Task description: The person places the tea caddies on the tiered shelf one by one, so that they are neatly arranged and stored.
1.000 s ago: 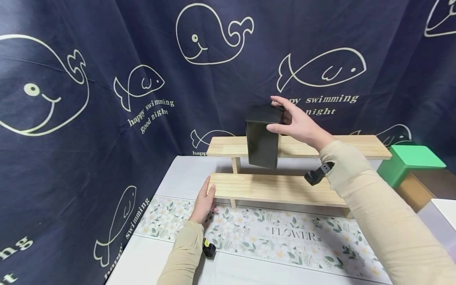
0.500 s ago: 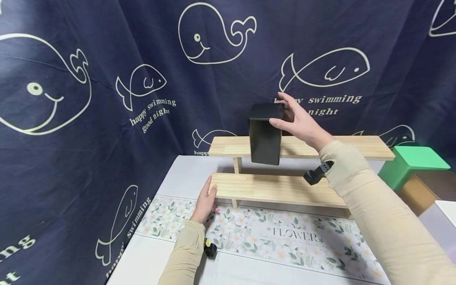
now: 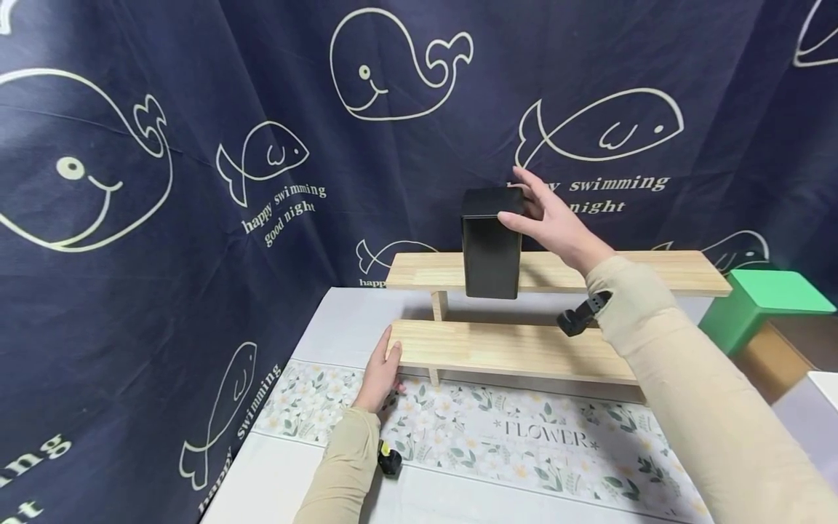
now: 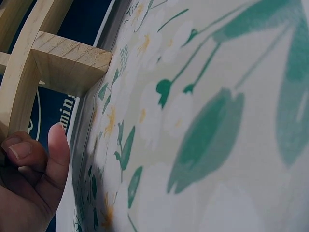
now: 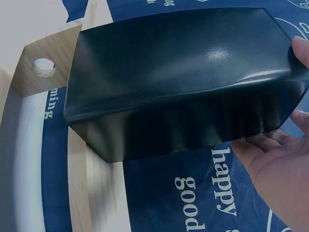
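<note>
A black rectangular box [image 3: 491, 258] stands upright at the top board of a two-tier wooden display shelf [image 3: 511, 346], its lower end reaching slightly past that board's front edge. Whether its base rests on the board, I cannot tell. My right hand [image 3: 553, 224] holds the box near its top from the right side, thumb on the front and fingers behind, as the right wrist view shows of the hand [image 5: 277, 166] and box [image 5: 178, 72]. At the lower board's left end, my left hand [image 3: 380, 375] grips the edge. The left wrist view catches its curled fingers [image 4: 29, 152].
A green box [image 3: 753, 306], a brown box [image 3: 779, 356] and a white box [image 3: 815, 407] sit at the right. Beneath the shelf, a floral cloth strip [image 3: 484, 429] crosses the white tabletop. A dark blue curtain [image 3: 406, 167] with fish drawings hangs behind.
The black box has risen slightly and become more upright, its lower end now closer to the top board's front edge. The left hand keeps its grip at the lower board.
</note>
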Demonstrator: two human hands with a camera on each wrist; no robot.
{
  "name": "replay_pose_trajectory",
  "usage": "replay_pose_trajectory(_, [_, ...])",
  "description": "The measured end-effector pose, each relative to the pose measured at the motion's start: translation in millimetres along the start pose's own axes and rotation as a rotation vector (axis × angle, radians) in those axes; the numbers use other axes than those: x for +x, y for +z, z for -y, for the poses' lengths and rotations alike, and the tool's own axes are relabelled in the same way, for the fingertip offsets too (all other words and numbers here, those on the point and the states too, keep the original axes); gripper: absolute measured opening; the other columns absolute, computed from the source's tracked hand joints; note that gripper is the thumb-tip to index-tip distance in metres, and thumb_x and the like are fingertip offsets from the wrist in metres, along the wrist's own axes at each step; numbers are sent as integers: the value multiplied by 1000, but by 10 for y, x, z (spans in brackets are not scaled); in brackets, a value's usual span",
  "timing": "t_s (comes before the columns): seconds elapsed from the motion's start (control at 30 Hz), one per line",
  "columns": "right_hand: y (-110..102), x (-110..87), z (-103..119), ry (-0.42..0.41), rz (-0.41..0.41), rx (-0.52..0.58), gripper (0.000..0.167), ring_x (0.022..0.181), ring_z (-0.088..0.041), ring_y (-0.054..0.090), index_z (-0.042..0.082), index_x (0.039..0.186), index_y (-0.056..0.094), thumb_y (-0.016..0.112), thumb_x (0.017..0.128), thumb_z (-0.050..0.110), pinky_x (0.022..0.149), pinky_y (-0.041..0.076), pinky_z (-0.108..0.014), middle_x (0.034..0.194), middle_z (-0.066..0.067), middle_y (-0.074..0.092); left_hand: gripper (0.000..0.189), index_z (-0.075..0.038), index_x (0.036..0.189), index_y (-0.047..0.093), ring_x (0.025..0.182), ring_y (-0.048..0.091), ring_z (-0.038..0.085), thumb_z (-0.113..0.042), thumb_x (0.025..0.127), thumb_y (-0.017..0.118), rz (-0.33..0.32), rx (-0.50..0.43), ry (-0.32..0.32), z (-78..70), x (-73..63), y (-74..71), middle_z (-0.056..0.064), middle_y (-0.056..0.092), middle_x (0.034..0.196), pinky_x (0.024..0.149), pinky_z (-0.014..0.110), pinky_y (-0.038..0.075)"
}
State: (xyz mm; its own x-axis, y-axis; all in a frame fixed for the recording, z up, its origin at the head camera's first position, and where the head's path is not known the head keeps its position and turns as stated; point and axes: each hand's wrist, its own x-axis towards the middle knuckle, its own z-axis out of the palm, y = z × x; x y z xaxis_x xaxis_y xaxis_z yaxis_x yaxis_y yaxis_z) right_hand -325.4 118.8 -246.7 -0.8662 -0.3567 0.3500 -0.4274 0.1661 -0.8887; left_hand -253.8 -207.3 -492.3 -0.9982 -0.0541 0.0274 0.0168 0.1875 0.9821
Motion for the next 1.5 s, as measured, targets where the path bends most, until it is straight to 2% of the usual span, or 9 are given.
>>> replay_pose_trajectory(0.4, [-32,62,-13,39,32,-20,88,148,-23,13,24,159,9,67,93,25,120,18,-45,162,-10,9,56,-29,157,21,41,35,9,-33,105,42,-10,29,-4,17,13,-2,11,58,72,41,30,52])
replay_pose_trajectory(0.43, [-31,71,-14,39,35,-18,88,148,-23,12,23,159,8,67,93,25,120,17,-45,163,-9,7,56,-26,157,20,40,36,10,-31,106,42,-4,31,-5,-32,-9,-7,16,60,74,42,34,53])
replay_pose_trajectory(0.67, [-8,132,-41,42,39,8,91,148,-23,9,21,159,2,65,93,27,121,14,-43,163,-8,3,56,-28,157,20,39,33,9,-32,106,43,-2,1,-4,28,30,-12,2,41,57,40,29,51])
replay_pose_trajectory(0.83, [3,173,-52,62,48,-3,93,148,-22,7,23,158,-2,64,94,30,121,12,-41,164,-6,-1,56,-29,157,20,39,34,9,-32,106,42,-11,10,-5,17,17,-8,2,47,61,40,28,50])
replay_pose_trajectory(1.07, [5,223,-51,84,57,-27,93,148,-21,3,25,158,-4,64,94,33,121,9,-39,164,-4,-4,57,-25,158,19,38,33,9,-32,106,42,-7,7,-8,11,2,-1,-1,36,55,40,28,51])
replay_pose_trajectory(1.17, [2,237,-49,90,63,-30,94,148,-20,2,25,158,-4,63,94,35,121,8,-38,163,-3,-4,57,-25,157,20,39,34,9,-32,106,42,-17,18,-5,12,4,-8,7,51,62,40,29,51])
replay_pose_trajectory(1.23, [3,245,-49,93,65,-32,94,148,-19,2,25,158,-4,63,94,36,121,8,-38,163,-2,-5,56,-26,157,21,39,34,8,-33,105,43,-27,19,-5,11,5,-12,12,62,76,40,29,51])
replay_pose_trajectory(1.33, [7,257,-56,97,69,-27,94,148,-18,1,24,158,-5,63,94,36,121,8,-37,163,-1,-6,56,-27,157,22,39,34,8,-33,105,43,-36,27,-2,7,4,-14,14,67,88,39,29,51])
replay_pose_trajectory(1.5, [-9,257,-76,104,66,-24,94,148,-17,0,22,158,-4,63,94,36,121,8,-36,163,0,-6,56,-29,157,21,40,34,9,-33,106,42,-12,22,-2,6,0,2,4,49,65,40,29,52])
